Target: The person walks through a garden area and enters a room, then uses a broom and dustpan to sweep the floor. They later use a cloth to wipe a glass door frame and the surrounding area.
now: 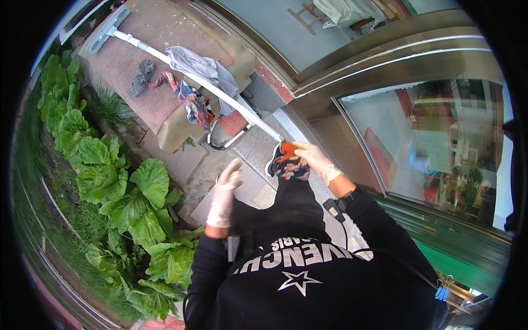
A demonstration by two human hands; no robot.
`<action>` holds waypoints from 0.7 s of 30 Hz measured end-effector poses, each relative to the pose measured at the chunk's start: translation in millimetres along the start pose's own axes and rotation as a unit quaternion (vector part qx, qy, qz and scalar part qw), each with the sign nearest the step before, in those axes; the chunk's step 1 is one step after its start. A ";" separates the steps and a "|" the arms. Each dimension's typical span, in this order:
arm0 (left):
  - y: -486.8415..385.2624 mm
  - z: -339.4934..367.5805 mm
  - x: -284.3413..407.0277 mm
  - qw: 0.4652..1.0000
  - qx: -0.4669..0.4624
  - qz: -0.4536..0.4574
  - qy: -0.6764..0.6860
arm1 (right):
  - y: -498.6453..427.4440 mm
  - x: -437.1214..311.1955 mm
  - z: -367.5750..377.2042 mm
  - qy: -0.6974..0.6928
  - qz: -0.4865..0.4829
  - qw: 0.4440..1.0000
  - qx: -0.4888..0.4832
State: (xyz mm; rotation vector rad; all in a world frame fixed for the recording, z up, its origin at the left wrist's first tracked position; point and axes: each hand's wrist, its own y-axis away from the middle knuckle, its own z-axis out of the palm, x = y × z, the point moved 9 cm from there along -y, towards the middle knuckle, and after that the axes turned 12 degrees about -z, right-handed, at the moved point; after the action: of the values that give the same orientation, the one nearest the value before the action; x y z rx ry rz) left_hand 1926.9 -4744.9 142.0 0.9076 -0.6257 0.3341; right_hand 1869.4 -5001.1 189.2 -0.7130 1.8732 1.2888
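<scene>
My right hand, in a thin whitish glove, grips a crumpled patterned cloth with an orange-red part, held above my shoe. My left hand, gloved the same way, is raised in front of my left thigh with nothing in it. A white-handled squeegee lies across the covered surface ahead, its wide head at the upper left; its near end is close to the cloth. A grey cloth drapes by the pole. Beside it lie another patterned cloth and a grey fluffy duster head.
Leafy green plants grow along my left. On my right stands a metal-framed glass door or window, with a green panel below. A brown-pink mat covers the raised surface ahead. Stone paving lies underfoot.
</scene>
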 end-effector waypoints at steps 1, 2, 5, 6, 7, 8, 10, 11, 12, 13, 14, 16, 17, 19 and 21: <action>-7.6 35.6 19.1 0.993 -0.060 0.058 -0.087 | 12.2 3.9 12.9 -0.014 0.022 1.000 -0.009; -3.6 62.1 24.5 0.987 -0.099 0.080 -0.095 | 24.9 8.3 26.0 -0.099 0.048 0.994 -0.012; -11.7 115.8 -0.2 0.970 -0.227 -0.082 -0.028 | 50.1 -2.2 56.4 -0.401 0.033 0.913 -0.065; -15.9 115.1 0.6 0.976 -0.205 -0.075 0.007 | 55.2 -10.5 58.8 -0.438 -0.007 0.894 -0.090; -20.5 112.2 -3.4 0.980 -0.178 -0.086 0.034 | 58.3 -7.8 57.5 -0.411 -0.019 0.908 -0.079; -24.2 110.7 -2.9 0.982 -0.173 -0.070 0.038 | 60.5 -9.4 56.6 -0.400 -0.047 0.912 -0.076; -32.1 102.9 -13.2 0.986 -0.137 -0.089 0.024 | 63.3 -0.6 53.9 -0.359 -0.048 0.932 -0.037; -32.7 105.5 -16.2 0.987 -0.138 -0.074 0.033 | 64.1 1.9 55.9 -0.281 -0.057 0.957 -0.043; -36.7 104.7 -22.7 0.991 -0.109 -0.079 0.022 | 64.8 7.9 54.2 -0.201 -0.047 0.978 -0.027; -39.7 104.8 -26.2 0.994 -0.087 -0.071 0.017 | 65.6 15.2 51.4 -0.130 -0.020 0.991 -0.009; -40.0 109.5 -30.3 0.992 -0.102 -0.071 0.024 | 65.8 16.8 49.3 -0.144 -0.020 0.989 0.014; -40.8 120.0 -38.2 0.977 -0.137 -0.088 0.135 | 66.7 27.4 49.6 -0.169 0.031 0.985 0.025; -41.3 124.6 -41.3 0.965 -0.154 -0.103 0.187 | 67.7 33.6 49.2 -0.195 0.063 0.978 0.029; -39.4 131.7 -38.8 0.958 -0.190 -0.094 0.193 | 59.9 23.3 47.2 -0.277 -0.004 0.960 0.024; -37.3 136.8 -29.8 0.953 -0.220 -0.071 0.196 | 51.4 20.2 32.7 -0.231 -0.036 0.970 0.062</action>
State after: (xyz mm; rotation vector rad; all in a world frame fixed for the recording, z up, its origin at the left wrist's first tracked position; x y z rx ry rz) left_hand 1873.7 -4878.2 162.3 0.4350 -0.2469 0.2229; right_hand 1826.4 -4953.6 192.6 -0.3689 1.5160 1.1606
